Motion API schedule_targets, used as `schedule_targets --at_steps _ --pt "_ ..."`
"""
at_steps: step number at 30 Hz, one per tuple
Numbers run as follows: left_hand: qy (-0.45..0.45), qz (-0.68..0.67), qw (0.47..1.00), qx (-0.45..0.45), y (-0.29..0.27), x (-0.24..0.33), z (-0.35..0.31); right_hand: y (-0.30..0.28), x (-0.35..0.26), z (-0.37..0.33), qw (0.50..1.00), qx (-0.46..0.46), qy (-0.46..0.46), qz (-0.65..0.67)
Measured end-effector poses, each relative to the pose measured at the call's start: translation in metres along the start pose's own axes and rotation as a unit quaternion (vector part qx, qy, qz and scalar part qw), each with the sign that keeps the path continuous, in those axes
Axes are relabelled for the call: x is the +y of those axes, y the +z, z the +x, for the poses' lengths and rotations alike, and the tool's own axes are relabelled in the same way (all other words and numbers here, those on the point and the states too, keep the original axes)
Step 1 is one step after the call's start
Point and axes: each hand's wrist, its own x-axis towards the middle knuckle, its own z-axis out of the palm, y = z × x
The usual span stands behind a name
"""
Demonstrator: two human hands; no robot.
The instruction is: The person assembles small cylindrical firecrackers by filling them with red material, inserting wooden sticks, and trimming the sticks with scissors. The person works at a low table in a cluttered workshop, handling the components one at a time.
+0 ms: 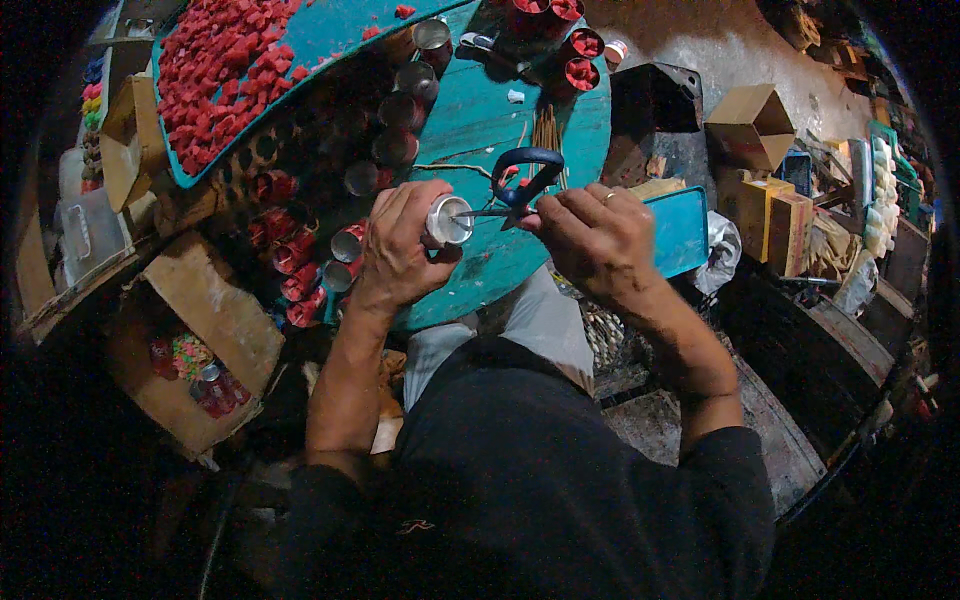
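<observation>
My left hand (402,240) is closed around a metal can (450,222), its silver end turned to the right. In my right hand (600,230) is a pair of scissors (528,172) with dark handle loops. A blade reaches left to the can's silver end; whether its tip has gone through the metal I cannot tell. One handle loop stands up free of my fingers. Both hands are over the near part of a green round table (465,130). Just left of my left hand stand several red and silver cans (345,243).
Red cut pieces (225,80) lie heaped on a teal tray (335,48) at the upper left. More cans (582,73) hold red pieces at the table's far edge, near thin sticks (547,130). A blue tray (680,232) and cardboard boxes (752,125) are at right.
</observation>
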Motion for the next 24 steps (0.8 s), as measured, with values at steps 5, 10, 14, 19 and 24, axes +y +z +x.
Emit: schedule_targets --at_steps 5,10,14,19,24 --pt "-0.016 -0.040 0.999 0.005 -0.009 0.009 0.002 -0.010 -0.002 0.005 0.998 0.007 -0.053 -0.040" --pt "-0.026 -0.098 0.995 -0.021 -0.009 0.008 0.005 -0.018 -0.006 0.010 0.994 0.007 -0.090 -0.062" --pt "-0.010 -0.096 0.995 -0.028 -0.008 0.006 0.004 -0.025 -0.007 0.015 0.985 0.008 -0.144 -0.091" --pt "0.001 0.016 1.000 -0.022 -0.007 0.004 0.002 -0.024 -0.014 0.020 0.990 -0.068 -0.105 -0.070" --pt "0.084 0.227 0.970 0.023 0.006 0.003 0.002 -0.009 -0.011 0.026 0.937 -0.257 0.212 0.107"
